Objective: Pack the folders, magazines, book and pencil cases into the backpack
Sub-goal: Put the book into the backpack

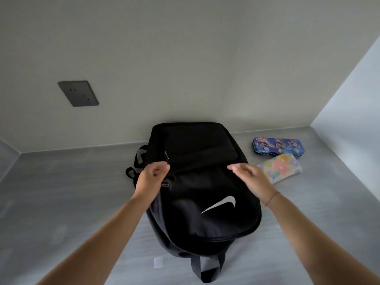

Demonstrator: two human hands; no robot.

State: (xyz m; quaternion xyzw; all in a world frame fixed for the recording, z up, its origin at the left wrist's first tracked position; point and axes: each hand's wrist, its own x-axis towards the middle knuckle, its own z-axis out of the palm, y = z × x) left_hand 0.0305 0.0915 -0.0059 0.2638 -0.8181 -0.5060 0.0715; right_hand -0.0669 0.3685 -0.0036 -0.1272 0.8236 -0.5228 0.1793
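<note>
A black backpack (205,182) with a white swoosh lies flat on the grey table, its top toward the wall. My left hand (151,177) pinches the fabric or zipper at the bag's upper left edge. My right hand (250,175) hovers over the bag's upper right side with fingers spread, holding nothing. To the right of the bag lie a blue cartoon-printed pencil case (278,146) and, nearer to me, a pastel flower-patterned pencil case (282,166), partly hidden behind my right hand. Folders, magazines and a book are not visible.
The grey table (72,192) meets a pale wall at the back and a side wall on the right. A dark wall socket (78,93) sits on the back wall at the left. A small white tag (158,262) lies near the bag's straps.
</note>
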